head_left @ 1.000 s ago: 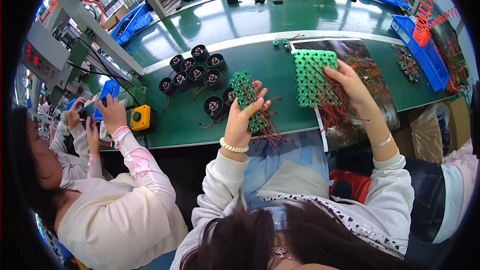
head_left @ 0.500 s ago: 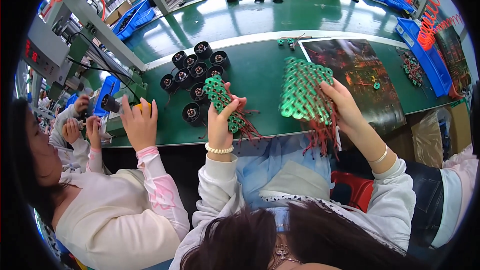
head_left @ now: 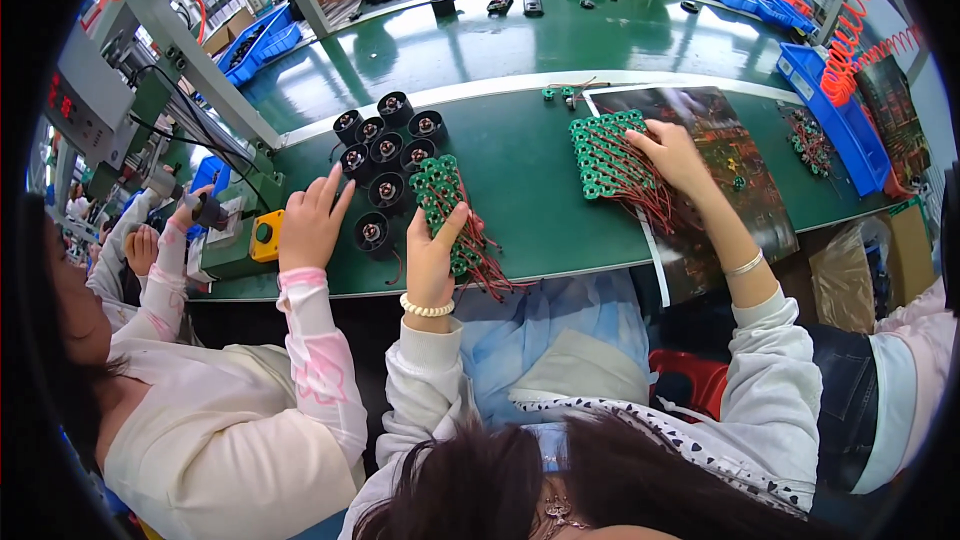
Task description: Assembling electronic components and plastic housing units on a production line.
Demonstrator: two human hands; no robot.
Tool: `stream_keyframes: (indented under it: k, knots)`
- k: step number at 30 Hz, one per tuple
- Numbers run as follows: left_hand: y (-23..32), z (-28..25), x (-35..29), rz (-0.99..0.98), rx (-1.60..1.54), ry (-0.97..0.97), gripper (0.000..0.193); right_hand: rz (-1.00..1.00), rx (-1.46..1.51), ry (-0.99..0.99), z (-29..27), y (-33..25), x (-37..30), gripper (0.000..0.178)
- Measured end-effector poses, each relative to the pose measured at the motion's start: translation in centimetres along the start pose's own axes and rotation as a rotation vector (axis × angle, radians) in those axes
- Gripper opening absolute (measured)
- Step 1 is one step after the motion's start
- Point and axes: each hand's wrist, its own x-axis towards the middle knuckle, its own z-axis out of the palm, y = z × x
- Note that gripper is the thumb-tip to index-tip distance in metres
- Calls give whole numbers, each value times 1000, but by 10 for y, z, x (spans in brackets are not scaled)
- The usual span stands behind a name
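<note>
My left hand (head_left: 432, 258) grips a narrow panel of small green circuit boards (head_left: 437, 202) with red and black wires trailing from its right side. In my right hand (head_left: 672, 155) is a wider panel of green circuit boards (head_left: 605, 162), pinched along its right edge, its wires fanning over the left edge of a dark glossy printed sheet (head_left: 745, 210). Whether this panel rests fully on the green table cannot be told. Left of the narrow panel stand several black round housings (head_left: 387, 148) with copper-and-metal parts inside.
A co-worker's hand (head_left: 318, 222) reaches beside the housings, near a yellow button box (head_left: 266, 237) on a bench machine. To the right are a wire bundle (head_left: 812, 143) and a long blue bin (head_left: 835, 125). Small loose boards (head_left: 562, 95) lie at the table's far side.
My right hand has moved farther from me and lowered the wide panel toward the table; its wires no longer hang past the near edge. The co-worker's hand has shifted toward the housings.
</note>
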Motion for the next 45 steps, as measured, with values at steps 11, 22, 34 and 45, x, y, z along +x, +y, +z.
stream_keyframes:
  k: [11, 22, 34, 45]
  knots:
    - [-11, 42, -14, 48, -123, -248, 36, -459, 192, 47, 93, -139, -96, 35]
    - [-26, 45, -14, 311, 169, -324, 46, -171, 1158, -101, 136, -132, -91, 21]
    - [-1, 39, -29, 225, -4, -272, 40, -415, 599, 257, 128, -133, -95, 11]
    - [-1, 34, -27, 287, 191, -186, 28, -391, 448, 202, 125, -142, -101, 11]
